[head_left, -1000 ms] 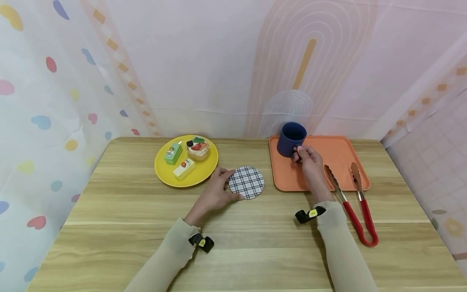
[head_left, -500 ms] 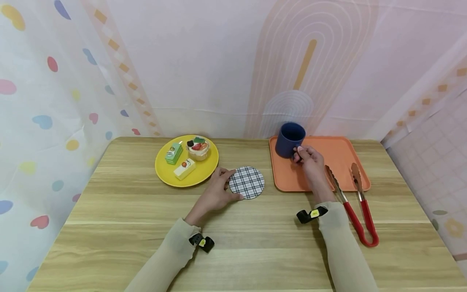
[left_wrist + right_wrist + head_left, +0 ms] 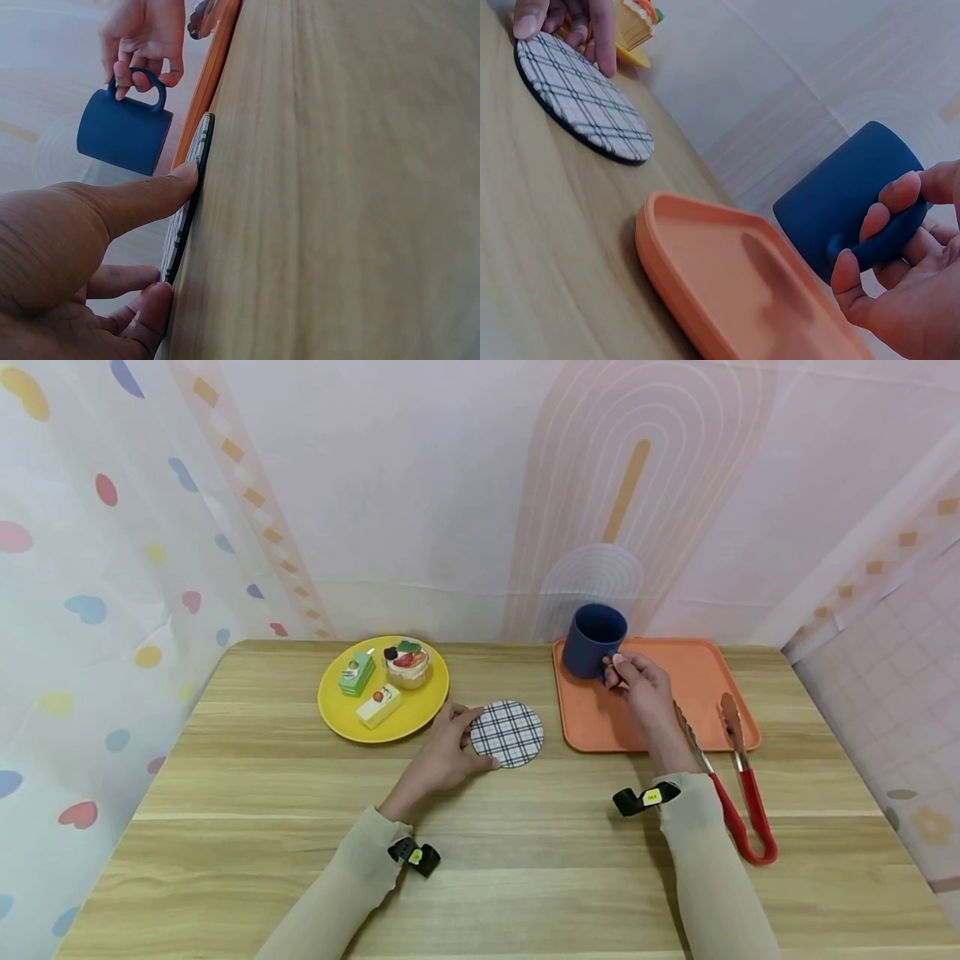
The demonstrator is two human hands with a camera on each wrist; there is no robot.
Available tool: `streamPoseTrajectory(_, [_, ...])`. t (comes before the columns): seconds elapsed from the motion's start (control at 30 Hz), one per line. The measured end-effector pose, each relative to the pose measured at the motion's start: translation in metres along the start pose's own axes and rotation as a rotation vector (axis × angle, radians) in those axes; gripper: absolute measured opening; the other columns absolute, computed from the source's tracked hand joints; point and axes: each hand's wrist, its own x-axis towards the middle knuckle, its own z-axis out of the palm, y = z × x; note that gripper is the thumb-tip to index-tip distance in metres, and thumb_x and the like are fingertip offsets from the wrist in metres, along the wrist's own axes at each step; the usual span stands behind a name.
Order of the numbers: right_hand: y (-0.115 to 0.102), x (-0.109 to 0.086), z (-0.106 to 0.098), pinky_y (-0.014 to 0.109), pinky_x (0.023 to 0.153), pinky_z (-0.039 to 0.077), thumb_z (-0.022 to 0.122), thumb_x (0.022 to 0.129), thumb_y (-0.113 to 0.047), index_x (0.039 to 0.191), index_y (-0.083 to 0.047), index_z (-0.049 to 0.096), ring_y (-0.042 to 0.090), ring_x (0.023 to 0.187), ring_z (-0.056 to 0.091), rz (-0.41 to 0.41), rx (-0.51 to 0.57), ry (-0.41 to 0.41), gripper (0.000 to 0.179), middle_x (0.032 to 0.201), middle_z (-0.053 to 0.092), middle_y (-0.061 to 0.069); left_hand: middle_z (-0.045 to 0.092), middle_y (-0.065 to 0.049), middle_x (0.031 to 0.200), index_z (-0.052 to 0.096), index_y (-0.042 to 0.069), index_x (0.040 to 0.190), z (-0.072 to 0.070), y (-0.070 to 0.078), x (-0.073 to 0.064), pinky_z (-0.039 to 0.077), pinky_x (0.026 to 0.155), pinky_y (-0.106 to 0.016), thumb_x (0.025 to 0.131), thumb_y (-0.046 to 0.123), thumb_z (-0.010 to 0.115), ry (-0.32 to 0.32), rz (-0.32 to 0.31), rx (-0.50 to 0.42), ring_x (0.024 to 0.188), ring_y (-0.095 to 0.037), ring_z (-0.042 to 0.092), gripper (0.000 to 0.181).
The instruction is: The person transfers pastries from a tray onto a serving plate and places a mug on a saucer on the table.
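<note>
A dark blue mug (image 3: 592, 642) hangs upright above the left end of the orange tray (image 3: 682, 652), with a gap and a shadow beneath it in the right wrist view. My right hand (image 3: 643, 689) grips it by the handle, fingers curled through the loop. On the table lies a round plaid coaster (image 3: 507, 734), white with dark lines. My left hand (image 3: 442, 756) holds it by the left edge, the thumb on the near side and the forefinger on the far side. The left wrist view shows the thumb pressed onto the coaster's rim (image 3: 206, 139).
Red-handled tongs (image 3: 759, 814) lean with their tips over the tray's front right edge, beside the right forearm. Left of the coaster stands a yellow plate (image 3: 412, 718) with a green cake slice (image 3: 356, 675), a pale cake slice (image 3: 378, 706) and a fruit-topped cupcake (image 3: 407, 665).
The mug has risen a little off the tray and shifted slightly left in my right hand. My left hand and the coaster have stayed in place.
</note>
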Motion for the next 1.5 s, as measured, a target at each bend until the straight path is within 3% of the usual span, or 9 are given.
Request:
streamPoseTrajectory(0.33, [-0.007,-0.004,0.008,0.025,0.073,0.052,0.051,0.109,-0.024,0.118,0.01,0.056,0.012,0.078,0.053,-0.032,-0.011,-0.067,0.036,0.079,0.056,-0.003,0.039,-0.013,0.142,0.046,0.006,0.154,0.0,-0.002,0.001,0.05,0.105,-0.041,0.082,0.023,0.089,-0.003,0.009,-0.002,0.123,-0.027,0.043,0.085])
streamPoseTrajectory(0.7, [-0.012,-0.012,0.018,0.025,0.07,0.055,0.05,0.109,-0.021,0.111,0.003,0.059,0.013,0.077,0.054,-0.043,-0.006,-0.138,0.026,0.077,0.057,-0.002,0.039,-0.012,0.142,0.047,0.007,0.154,-0.002,-0.001,0.0,0.049,0.105,-0.04,0.082,0.024,0.089,-0.012,-0.007,0.006,0.124,-0.027,0.042,0.085])
streamPoseTrajectory(1.07, [-0.008,-0.016,0.026,0.032,0.075,0.054,0.05,0.11,-0.023,0.112,0.004,0.06,0.015,0.078,0.054,-0.055,-0.038,-0.194,0.029,0.08,0.057,-0.001,0.039,-0.012,0.141,0.047,0.007,0.154,-0.002,-0.001,0.001,0.049,0.104,-0.039,0.082,0.024,0.089,-0.011,-0.002,0.009,0.123,-0.026,0.043,0.085])
streamPoseTrajectory(1.5, [-0.007,-0.021,0.033,0.028,0.072,0.052,0.049,0.11,-0.023,0.116,0.013,0.056,0.015,0.078,0.053,-0.045,-0.046,-0.244,0.037,0.078,0.055,-0.001,0.04,-0.011,0.141,0.047,0.009,0.154,-0.002,0.0,0.001,0.05,0.103,-0.039,0.082,0.026,0.089,-0.008,-0.005,0.023,0.122,-0.026,0.044,0.085])
